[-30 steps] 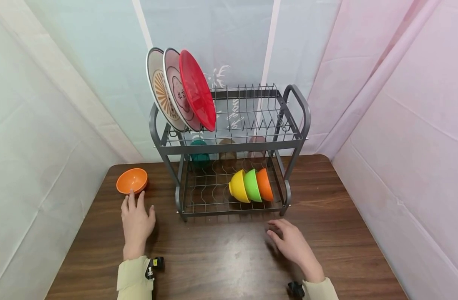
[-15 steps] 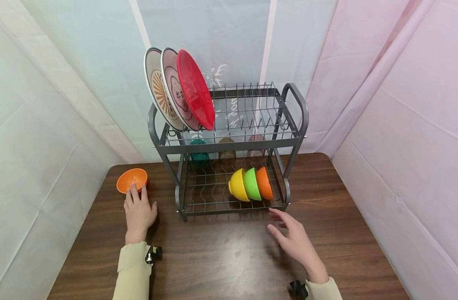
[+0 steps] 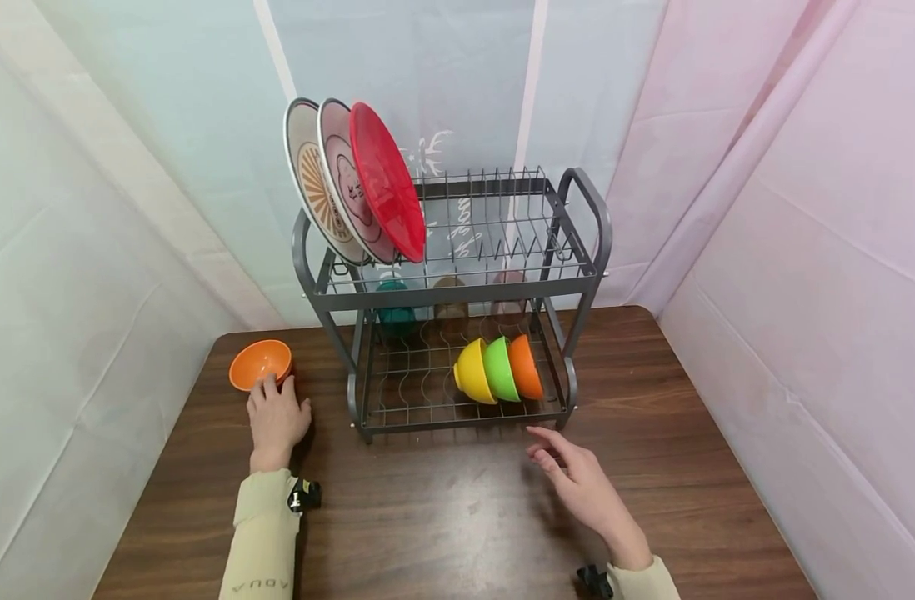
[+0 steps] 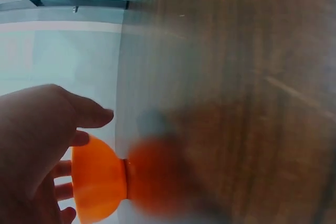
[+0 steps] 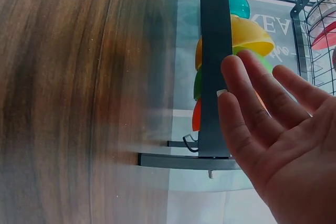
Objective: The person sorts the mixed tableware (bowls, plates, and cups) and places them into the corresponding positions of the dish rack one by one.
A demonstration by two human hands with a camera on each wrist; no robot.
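Note:
An orange bowl (image 3: pixel 259 363) stands upright on the table at the left. My left hand (image 3: pixel 277 419) reaches over its near rim, and the fingertips overlap the rim in the head view. In the left wrist view the thumb (image 4: pixel 92 114) is apart from the bowl (image 4: pixel 97 182), while the other fingers show at its rim. My right hand (image 3: pixel 581 483) hovers before the rack's right front corner, fingers loosely bent, holding nothing. On the lower tier of the dish rack (image 3: pixel 457 292), yellow (image 3: pixel 472 372), green (image 3: pixel 501 369) and orange (image 3: pixel 526 367) bowls stand nested on their sides.
Two patterned plates (image 3: pixel 311 171) and a red plate (image 3: pixel 386 179) lean in the rack's upper left slots. Behind the lower tier stand a teal cup (image 3: pixel 396 312), a brownish cup (image 3: pixel 451 302) and a pinkish cup (image 3: pixel 508 302). Fabric walls enclose the wooden table (image 3: pixel 427 517).
My left hand has moved forward, its fingers now reaching further over the orange bowl's rim. The right hand has shifted slightly, still before the rack. The view has drifted a little.

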